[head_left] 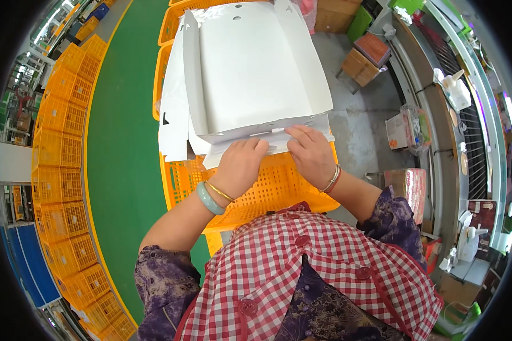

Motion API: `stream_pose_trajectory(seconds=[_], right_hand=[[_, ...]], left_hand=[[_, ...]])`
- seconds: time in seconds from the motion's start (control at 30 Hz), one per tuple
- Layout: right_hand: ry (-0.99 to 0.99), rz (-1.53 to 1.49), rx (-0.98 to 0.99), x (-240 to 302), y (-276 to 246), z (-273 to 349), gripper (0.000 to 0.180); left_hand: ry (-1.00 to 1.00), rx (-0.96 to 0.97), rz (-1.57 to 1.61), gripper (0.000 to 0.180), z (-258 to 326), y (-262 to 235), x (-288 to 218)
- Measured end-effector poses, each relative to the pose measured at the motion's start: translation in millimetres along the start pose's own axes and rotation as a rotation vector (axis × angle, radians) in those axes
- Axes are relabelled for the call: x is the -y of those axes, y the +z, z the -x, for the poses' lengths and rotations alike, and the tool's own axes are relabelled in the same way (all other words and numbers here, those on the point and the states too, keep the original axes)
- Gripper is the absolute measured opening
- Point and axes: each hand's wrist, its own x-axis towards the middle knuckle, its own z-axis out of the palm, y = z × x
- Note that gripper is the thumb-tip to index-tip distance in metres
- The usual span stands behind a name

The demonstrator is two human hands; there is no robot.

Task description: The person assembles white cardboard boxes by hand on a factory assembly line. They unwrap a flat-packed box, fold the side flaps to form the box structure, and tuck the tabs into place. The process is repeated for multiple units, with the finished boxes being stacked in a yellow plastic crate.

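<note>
In front of me a white cardboard box [250, 62], partly folded with its side walls raised, rests over an orange plastic crate [267, 196]. My left hand [242, 165] grips the near flap of the box left of its middle, fingers bent over the edge. Close by on the right, my right hand [312, 152] has its fingers curled on the same near edge. Both thumbs are mostly hidden. More flat white cardboard [173, 113] sticks out under the box on its left.
Stacked orange crates [60, 150] line the left beyond a green floor lane [122, 113]. At right runs a long workbench [466, 165] with a white bottle [456, 91]. A small stool with a cardboard box [361, 67] and a clear plastic bag [416, 128] stand between.
</note>
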Motion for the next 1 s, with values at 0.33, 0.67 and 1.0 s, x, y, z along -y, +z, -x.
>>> stream_pose_trajectory(seconds=[0.33, 0.67, 1.0], right_hand=[[-0.075, 0.012, 0.134, -38.3, -13.5, -36.9, 0.007], [0.222, -0.29, 0.572, -55.2, -13.9, -46.7, 0.023], [0.331, -0.475, 0.64, -73.4, 12.3, -42.0, 0.027]], left_hand=[[0.014, -0.109, -0.033, 0.014, -23.8, -22.1, 25.6], [-0.185, 0.217, 0.264, 0.02, -33.6, -31.8, 34.3], [0.245, -0.399, -0.121, 0.032, -19.6, -7.8, 26.9]])
